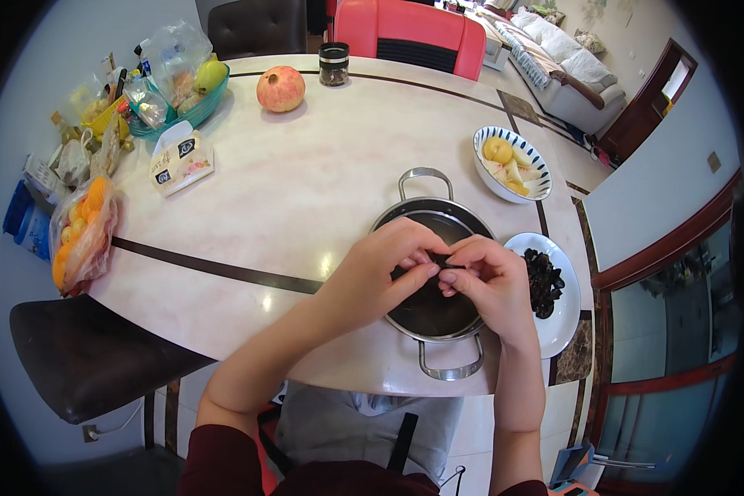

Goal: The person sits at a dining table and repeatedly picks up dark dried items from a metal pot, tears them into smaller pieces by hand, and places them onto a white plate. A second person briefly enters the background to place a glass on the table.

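Observation:
Above a two-handled stainless steel pot, my left hand and my right hand meet fingertip to fingertip. Pinched between them is a small dark piece of what looks like wood ear mushroom, mostly covered by my fingers. Dark liquid fills the lower part of the pot; my hands hide some of it. Just right of my right hand, a white plate carries a heap of black wood ear mushroom. My right hand overlaps the plate's left rim in view.
Behind the plate stands a patterned bowl of peeled fruit pieces. A pomegranate, a lidded jar and a tissue pack sit farther back. At left are a teal fruit basket and a bag of oranges. Chairs flank the table.

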A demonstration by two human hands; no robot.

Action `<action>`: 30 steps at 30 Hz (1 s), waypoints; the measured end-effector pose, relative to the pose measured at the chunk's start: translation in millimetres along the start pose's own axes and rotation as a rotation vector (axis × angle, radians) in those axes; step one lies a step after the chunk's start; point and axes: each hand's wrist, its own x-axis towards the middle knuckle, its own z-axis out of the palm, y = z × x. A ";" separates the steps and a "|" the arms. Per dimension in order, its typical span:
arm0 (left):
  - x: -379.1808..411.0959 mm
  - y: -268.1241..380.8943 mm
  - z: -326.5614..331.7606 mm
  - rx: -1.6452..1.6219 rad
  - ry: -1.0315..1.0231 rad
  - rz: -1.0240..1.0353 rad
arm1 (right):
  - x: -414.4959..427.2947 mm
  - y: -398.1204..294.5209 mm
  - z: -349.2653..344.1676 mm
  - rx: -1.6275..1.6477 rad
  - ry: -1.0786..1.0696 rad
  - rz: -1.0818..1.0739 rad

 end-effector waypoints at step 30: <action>-1.0 3.5 1.9 -0.445 0.088 -0.281 | -5.0 -4.7 1.8 -0.200 0.077 -0.335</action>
